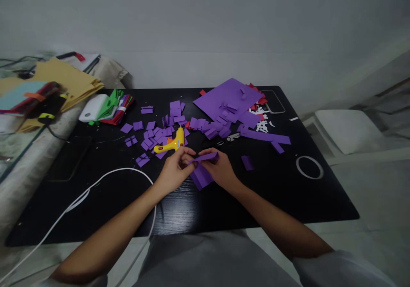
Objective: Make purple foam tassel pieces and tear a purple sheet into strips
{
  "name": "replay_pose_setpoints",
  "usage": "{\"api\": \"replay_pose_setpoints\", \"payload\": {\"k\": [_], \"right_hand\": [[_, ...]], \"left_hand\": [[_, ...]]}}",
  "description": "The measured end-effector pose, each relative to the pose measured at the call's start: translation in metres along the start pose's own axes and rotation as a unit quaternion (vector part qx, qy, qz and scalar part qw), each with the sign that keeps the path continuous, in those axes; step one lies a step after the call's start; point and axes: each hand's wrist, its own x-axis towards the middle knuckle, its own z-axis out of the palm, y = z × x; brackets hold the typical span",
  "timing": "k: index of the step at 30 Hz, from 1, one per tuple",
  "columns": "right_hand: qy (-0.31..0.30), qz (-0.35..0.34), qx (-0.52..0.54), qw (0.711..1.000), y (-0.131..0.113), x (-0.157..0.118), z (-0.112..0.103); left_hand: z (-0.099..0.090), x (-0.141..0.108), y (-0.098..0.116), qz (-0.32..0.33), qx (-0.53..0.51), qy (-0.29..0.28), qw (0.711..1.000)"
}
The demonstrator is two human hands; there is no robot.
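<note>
A folded piece of purple craft sheet (203, 177) is between my hands above the front middle of the black table; whether it is paper or foam, I cannot tell. My right hand (223, 172) grips its right side, fingers behind and thumb in front. At its upper left end, my left hand (176, 167) is closed in a pinch, with some fingertips hidden. A yellow glue gun (171, 144) lies just beyond my left hand, among many small purple pieces (153, 137). To the right of my right hand lies one loose purple piece (247, 163).
A large purple sheet (221, 99), purple strips (265, 136) and red and white scraps lie at the back right. A white cable (118, 169) loops across the left side. Coloured bundles (112, 107) sit back left; a tape ring (309, 167) lies right.
</note>
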Motion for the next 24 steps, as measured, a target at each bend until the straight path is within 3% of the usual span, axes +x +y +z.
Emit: {"api": "replay_pose_setpoints", "payload": {"k": [8, 24], "right_hand": [[0.001, 0.023, 0.025, 0.999, 0.0027, 0.0028, 0.0006], [-0.001, 0.004, 0.012, 1.000, -0.0031, -0.0001, 0.0019]], "left_hand": [[-0.0024, -0.0011, 0.0021, 0.037, 0.096, 0.042, 0.994], [-0.0011, -0.0017, 0.0028, 0.040, 0.091, 0.047, 0.994]]}}
